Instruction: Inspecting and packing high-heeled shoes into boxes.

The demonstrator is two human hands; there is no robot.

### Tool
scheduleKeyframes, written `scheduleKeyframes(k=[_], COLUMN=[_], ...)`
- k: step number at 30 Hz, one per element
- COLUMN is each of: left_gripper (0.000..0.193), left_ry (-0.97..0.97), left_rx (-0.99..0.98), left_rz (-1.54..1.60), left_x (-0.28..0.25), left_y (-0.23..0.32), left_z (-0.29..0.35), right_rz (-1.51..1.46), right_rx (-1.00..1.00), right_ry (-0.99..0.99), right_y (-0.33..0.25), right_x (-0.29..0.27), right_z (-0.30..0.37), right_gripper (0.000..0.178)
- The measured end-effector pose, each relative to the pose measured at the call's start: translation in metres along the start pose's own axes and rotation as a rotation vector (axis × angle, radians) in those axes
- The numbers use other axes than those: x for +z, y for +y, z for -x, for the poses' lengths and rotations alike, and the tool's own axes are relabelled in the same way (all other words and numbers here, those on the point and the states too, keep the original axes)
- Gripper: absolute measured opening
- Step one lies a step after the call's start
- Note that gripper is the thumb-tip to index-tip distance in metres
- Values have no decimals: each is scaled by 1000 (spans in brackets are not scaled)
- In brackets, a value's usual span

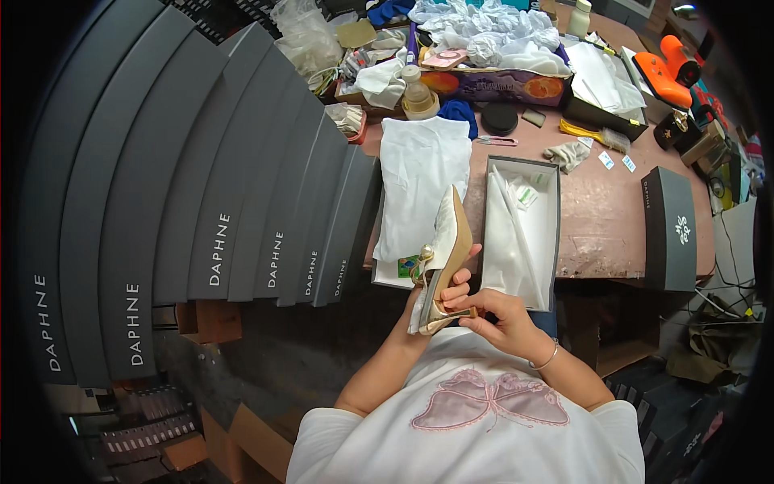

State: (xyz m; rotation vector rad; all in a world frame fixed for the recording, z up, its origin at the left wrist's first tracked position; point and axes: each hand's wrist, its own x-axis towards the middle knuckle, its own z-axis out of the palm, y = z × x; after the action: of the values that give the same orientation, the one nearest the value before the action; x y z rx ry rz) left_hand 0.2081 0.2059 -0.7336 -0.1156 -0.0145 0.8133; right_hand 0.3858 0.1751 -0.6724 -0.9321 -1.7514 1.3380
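A pointed high-heeled shoe (453,234), pale with a tan sole, is held up in front of my chest, toe pointing away from me. A round, shiny ornament (426,252) sits on its upper. My left hand (457,288) wraps the shoe's middle from behind, its fingertips showing past the sole. My right hand (501,316) pinches the thin heel (463,314) between thumb and fingers. Just beyond, an open shoebox (556,234) contains white tissue paper (506,242) and small packets. White paper (423,177) covers another box to its left, with a green packet (407,265) below.
Tall stacks of dark grey shoeboxes (185,177) stand close on my left. A dark box lid (669,230) rests at the table's right edge. Farther back are a yellow-handled brush (592,135), a bottle (418,97), a black round tin (500,118) and a carton of crumpled paper (500,87).
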Motion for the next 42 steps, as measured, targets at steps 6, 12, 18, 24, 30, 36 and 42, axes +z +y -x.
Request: scheduleKeyframes(k=[6,12,18,24,30,36,42], left_gripper=[79,73,74,37,48,82,80], left_ry=[-85,6,410,398,327,364,457], left_rx=[-46,13,228,352,373,469,568], left_rz=[109,-30,-277,-369,-567,-774,-823], left_x=[-7,7,63,27,24,25,10], left_y=[-2,-4,-12,14,49,66,79], left_z=[-4,-2,-1,-21,-49,-59,-68], right_rz=[9,2,26,-27,498,777,1066], right_rx=[-29,33,62,78,43,-296,29], right_ry=[4,29,-53,8,443,506,-72], right_y=[-2,-2,11,29,108,104,115], right_x=[1,1,-35,-110,-204,-195,-173], right_z=[1,5,-9,-65,-193,-316,-370], right_gripper=[24,18,17,35,14,14,23])
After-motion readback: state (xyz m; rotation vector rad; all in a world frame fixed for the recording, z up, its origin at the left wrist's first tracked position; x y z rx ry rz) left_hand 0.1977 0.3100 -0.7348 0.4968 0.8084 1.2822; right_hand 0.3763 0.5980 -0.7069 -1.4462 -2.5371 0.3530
